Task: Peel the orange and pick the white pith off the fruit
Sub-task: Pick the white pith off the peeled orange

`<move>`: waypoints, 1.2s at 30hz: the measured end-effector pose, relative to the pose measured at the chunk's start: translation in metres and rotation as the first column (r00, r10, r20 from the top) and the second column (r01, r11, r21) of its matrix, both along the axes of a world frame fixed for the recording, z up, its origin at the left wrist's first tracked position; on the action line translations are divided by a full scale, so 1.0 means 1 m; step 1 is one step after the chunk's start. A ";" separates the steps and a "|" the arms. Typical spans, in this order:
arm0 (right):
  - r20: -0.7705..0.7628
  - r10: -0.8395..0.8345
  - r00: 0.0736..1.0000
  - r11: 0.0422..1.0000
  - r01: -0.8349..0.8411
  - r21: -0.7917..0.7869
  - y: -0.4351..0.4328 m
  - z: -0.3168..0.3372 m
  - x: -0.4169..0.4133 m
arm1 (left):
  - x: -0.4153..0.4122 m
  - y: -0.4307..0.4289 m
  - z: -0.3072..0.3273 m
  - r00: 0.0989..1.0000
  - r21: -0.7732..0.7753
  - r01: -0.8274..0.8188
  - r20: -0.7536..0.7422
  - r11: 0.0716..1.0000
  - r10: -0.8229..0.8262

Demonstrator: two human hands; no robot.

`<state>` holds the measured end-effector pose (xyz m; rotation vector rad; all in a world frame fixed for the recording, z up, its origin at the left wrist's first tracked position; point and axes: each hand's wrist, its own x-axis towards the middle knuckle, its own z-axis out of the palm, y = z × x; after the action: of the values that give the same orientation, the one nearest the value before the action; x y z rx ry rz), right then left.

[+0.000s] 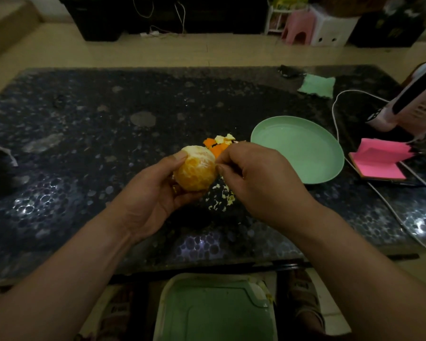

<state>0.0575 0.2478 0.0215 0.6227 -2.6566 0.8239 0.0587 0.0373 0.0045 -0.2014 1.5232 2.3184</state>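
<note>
My left hand [155, 190] grips a peeled orange [196, 168] from below and the left, thumb on its top. White pith streaks show on its upper right side. My right hand [258, 178] sits just right of the fruit, thumb and forefinger pinched together at its right edge, where a thin strand of pith seems to be between them. Orange peel pieces [218, 145] lie on the table behind the fruit. Small pith scraps [220, 199] are scattered on the table below the hands.
An empty green plate [303, 148] sits to the right on the dark patterned table [84, 143]. Pink sticky notes [379, 158], a white cable [337, 114] and a pink fan base lie further right. A green cloth [317, 86] lies behind. A green stool [214, 308] stands below the table edge.
</note>
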 end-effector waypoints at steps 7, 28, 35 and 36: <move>0.034 -0.045 0.998 0.994 0.048 -0.097 -0.001 0.002 0.001 | 0.002 0.002 0.000 1.000 0.052 0.012 -0.001 0.999 -0.012; 0.383 -0.255 0.888 0.947 0.150 0.283 0.000 -0.030 -0.016 | 0.000 -0.001 0.000 0.984 0.077 -0.134 0.132 0.988 0.123; 0.325 -0.239 0.915 0.914 0.099 0.394 -0.008 -0.030 -0.012 | -0.002 -0.003 0.000 0.983 0.069 -0.123 0.144 0.990 0.112; 0.289 -0.230 0.929 0.926 0.118 0.358 -0.006 -0.032 -0.013 | -0.002 -0.003 -0.001 0.984 0.074 -0.115 0.142 0.991 0.104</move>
<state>0.0446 0.2414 -0.0104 0.3301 -3.1377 0.4553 0.0563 0.0342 0.0033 -0.4249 1.3797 2.3915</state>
